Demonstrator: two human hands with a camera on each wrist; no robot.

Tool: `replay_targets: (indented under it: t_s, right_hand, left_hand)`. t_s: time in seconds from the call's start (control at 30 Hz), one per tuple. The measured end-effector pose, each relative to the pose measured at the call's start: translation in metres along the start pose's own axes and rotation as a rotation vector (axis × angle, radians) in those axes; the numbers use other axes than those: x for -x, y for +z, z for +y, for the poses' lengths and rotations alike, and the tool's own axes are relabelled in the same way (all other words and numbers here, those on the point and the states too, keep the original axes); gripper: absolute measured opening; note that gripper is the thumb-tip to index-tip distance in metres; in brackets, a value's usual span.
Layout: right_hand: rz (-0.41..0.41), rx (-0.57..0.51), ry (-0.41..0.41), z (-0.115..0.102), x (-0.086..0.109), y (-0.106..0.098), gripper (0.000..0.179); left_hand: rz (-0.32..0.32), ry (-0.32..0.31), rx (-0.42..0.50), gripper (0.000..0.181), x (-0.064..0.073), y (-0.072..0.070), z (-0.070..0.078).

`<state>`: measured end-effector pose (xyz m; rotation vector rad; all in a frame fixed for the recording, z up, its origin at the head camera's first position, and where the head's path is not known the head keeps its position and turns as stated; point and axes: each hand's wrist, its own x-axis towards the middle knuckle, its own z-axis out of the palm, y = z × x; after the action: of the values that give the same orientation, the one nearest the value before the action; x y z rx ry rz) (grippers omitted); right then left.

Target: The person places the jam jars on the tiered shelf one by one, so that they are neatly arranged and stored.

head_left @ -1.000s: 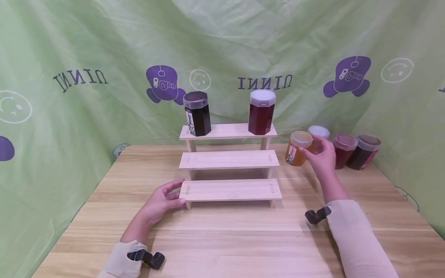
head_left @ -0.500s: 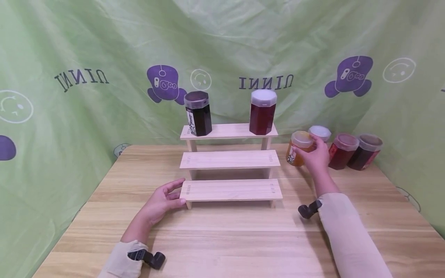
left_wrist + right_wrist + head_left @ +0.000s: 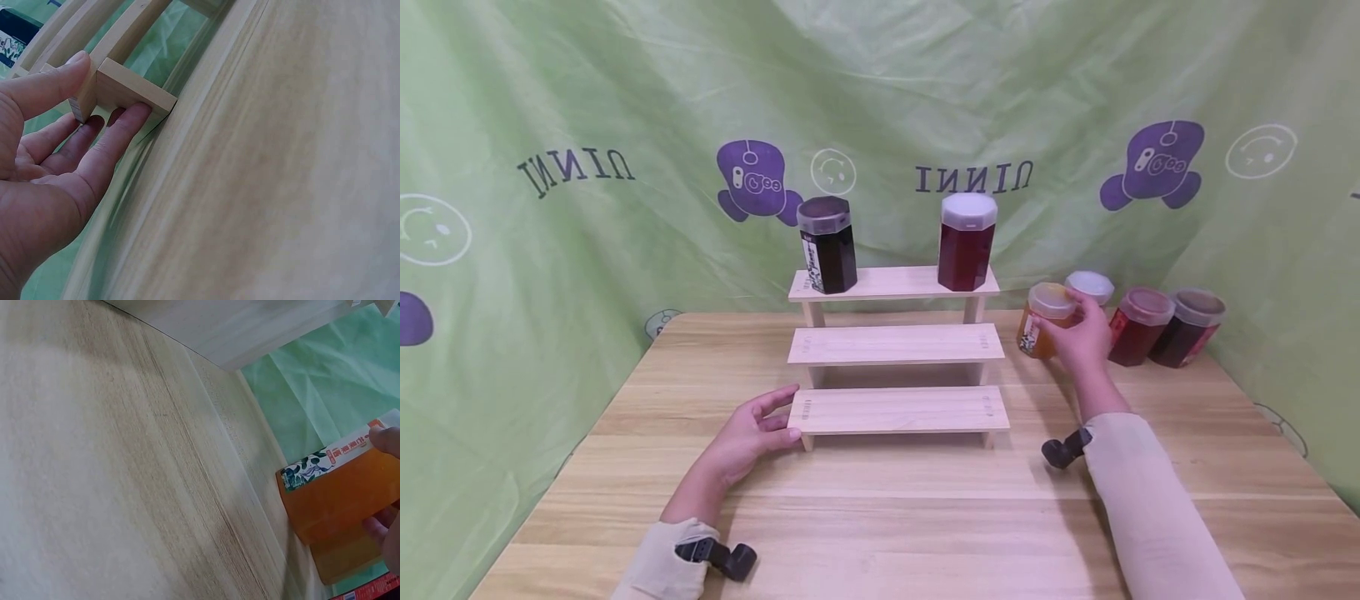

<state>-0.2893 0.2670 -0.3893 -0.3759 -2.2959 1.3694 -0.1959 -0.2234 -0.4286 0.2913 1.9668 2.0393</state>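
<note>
The right hand (image 3: 1082, 337), right of centre, grasps an orange jar (image 3: 1042, 342); the left hand (image 3: 741, 437), lower left, grips a 3-tier rack (image 3: 898, 410).

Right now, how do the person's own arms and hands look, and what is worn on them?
The left sleeve and right sleeve are plain, long and beige, ending near the wrists. At the cuffs sit a left device and a right device, both small and black, with a rounded end. The left hand and right hand wear no gloves. I see no cable.
</note>
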Motion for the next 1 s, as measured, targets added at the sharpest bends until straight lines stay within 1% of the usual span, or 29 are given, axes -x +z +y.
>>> replay_targets:
  t_s: [0.17,0.27,0.47,0.63,0.8,1.0]
  right_hand:
    - [-0.001,0.001,-0.012,0.0013,0.002,-0.0023,0.077]
    - [-0.026,0.004,-0.012,0.0012,0.0028,-0.004,0.078]
    - [-0.071,-0.052,0.011,0.0008,0.0034,-0.0051,0.079]
    - [-0.072,-0.097,0.022,0.003,0.0012,-0.0041,0.079]
    - [-0.074,-0.131,0.002,0.0039,0.0019,-0.0047,0.079]
    - [-0.071,-0.106,-0.012,0.005,0.0063,-0.009,0.078]
  left_hand:
    - [0.002,-0.004,-0.001,0.081,0.0001,0.0006,0.0009]
    - [0.003,-0.005,-0.005,0.081,0.0002,0.0007,0.0014]
    - [0.008,-0.011,-0.011,0.08,0.0,0.0002,0.0012]
    - [0.014,-0.015,-0.015,0.08,0.0003,0.0002,0.0013]
    - [0.027,-0.028,-0.024,0.081,0.0009,0.0,0.0025]
    - [0.036,-0.037,-0.028,0.082,0.0011,0.001,0.0037]
